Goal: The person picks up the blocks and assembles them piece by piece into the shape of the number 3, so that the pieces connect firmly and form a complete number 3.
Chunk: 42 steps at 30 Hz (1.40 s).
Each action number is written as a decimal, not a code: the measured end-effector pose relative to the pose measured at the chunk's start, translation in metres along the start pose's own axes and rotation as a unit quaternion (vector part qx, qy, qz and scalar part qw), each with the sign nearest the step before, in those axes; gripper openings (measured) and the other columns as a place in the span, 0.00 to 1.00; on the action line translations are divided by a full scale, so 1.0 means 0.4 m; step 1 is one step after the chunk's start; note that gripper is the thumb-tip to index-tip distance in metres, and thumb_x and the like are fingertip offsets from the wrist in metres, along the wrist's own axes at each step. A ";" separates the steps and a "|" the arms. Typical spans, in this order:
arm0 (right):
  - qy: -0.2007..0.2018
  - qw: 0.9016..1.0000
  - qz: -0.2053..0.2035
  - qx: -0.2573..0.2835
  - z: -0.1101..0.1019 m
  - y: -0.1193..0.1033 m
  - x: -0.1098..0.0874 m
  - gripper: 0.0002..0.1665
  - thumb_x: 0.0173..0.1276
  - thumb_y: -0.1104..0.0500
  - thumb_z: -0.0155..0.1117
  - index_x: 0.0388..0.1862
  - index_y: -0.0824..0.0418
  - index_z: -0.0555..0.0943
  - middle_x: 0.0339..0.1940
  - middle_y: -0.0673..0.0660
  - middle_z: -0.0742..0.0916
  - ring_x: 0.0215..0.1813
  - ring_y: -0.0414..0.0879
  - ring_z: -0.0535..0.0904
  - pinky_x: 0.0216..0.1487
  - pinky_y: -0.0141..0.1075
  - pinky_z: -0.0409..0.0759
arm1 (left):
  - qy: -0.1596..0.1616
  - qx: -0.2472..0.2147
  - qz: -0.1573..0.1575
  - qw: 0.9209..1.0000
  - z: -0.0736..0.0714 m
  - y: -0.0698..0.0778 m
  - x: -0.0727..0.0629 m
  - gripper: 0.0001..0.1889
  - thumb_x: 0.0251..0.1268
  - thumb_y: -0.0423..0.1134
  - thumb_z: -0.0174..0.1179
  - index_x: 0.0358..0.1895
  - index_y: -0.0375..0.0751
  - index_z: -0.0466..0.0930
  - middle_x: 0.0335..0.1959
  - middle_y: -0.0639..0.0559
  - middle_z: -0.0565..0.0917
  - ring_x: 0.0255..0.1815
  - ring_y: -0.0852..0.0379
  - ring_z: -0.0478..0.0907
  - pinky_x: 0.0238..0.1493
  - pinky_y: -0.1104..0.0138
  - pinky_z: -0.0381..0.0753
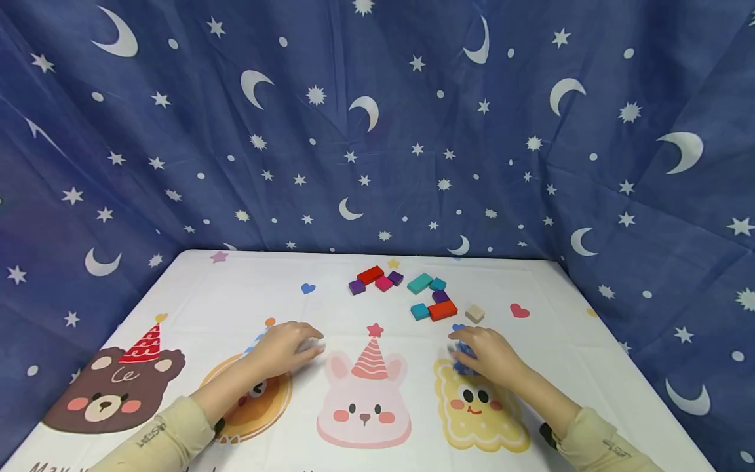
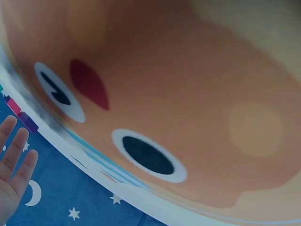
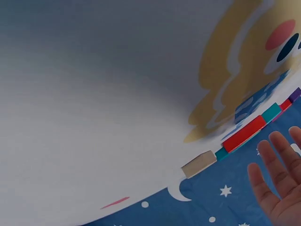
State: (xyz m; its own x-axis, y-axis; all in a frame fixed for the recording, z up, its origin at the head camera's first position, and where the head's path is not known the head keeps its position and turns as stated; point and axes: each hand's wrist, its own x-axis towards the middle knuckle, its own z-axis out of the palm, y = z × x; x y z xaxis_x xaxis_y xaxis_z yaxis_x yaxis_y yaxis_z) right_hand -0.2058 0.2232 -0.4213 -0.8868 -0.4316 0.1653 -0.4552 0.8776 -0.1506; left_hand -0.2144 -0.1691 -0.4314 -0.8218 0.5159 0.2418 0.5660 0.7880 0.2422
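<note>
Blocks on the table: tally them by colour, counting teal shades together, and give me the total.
Red blocks: 2
Purple blocks: 3
Pink block: 1
Teal blocks: 3
Beige block: 1
Total: 10

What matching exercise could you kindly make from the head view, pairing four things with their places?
Things:
1. Left hand
2. Beige block
3. Printed rabbit
4. Right hand

Places in the picture:
A. Between the two hands
B. Overlapping the yellow printed figure
C. Overlapping the orange printed figure
D. Farther right than all the other blocks

Right pairs: 1-C, 2-D, 3-A, 4-B.
</note>
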 end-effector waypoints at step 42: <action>0.064 0.998 0.007 0.024 0.001 0.032 0.068 0.16 0.57 0.58 0.70 0.44 0.62 0.83 0.44 0.60 0.87 0.48 0.55 0.82 0.51 0.48 0.80 | 0.033 -0.023 0.027 0.999 0.028 0.119 0.193 0.09 0.59 0.42 0.63 0.40 0.45 0.86 0.37 0.53 0.88 0.42 0.54 0.83 0.47 0.59 0.80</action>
State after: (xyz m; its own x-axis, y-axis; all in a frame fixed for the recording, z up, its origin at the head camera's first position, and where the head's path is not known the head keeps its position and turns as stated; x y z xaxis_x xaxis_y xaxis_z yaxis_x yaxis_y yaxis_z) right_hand -0.2356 0.2225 -0.4192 -0.8766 -0.3868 0.2861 -0.4494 0.8708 -0.1994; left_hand -0.2515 -0.0879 -0.4118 -0.7852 0.5327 0.3157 0.6126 0.7426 0.2707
